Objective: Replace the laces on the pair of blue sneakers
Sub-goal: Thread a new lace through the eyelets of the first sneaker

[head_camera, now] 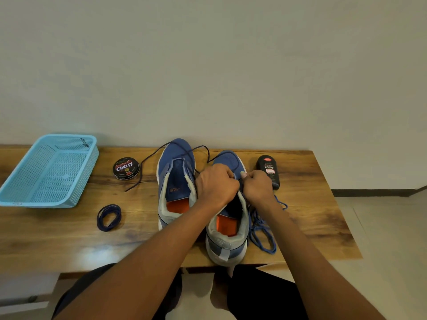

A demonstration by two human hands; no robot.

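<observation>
Both hands work close together over the tongue of the right sneaker: the left hand is curled with its fingertips pinched at the eyelets, and the right hand pinches a dark lace just beside it. That lace runs away from the hands, across the left sneaker, its loose end lying beyond the left hand near a polish tin. A heap of lighter blue lace lies beneath the right wrist, apparently the old one, already pulled out. A coiled dark lace waits well to the left of the left forearm. By the look of it, threading has only begun; most eyelets on both shoes remain unlaced.
</observation>
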